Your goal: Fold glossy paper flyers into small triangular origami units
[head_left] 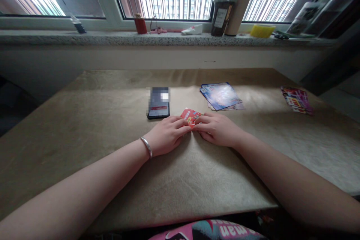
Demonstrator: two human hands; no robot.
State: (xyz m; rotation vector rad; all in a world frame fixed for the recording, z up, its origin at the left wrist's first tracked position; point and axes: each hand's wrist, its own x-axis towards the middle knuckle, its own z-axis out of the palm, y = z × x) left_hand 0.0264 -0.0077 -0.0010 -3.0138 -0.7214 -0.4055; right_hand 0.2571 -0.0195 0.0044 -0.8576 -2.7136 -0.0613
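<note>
A small red printed paper (190,116) lies on the tan table (84,127) in front of me. My left hand (166,135), with a silver bracelet on the wrist, pinches its left edge with curled fingers. My right hand (216,129) pinches the paper's right edge, fingers closed. Both hands rest on the table surface, meeting at the paper. Most of the paper's lower part is hidden under my fingers.
A dark phone (159,103) lies just behind my left hand. A stack of blue printed sheets (221,95) sits behind my right hand, a colourful sheet (296,99) at far right. The windowsill (112,38) holds a red cup (140,24), a dark jar (221,17) and a yellow bowl (262,30).
</note>
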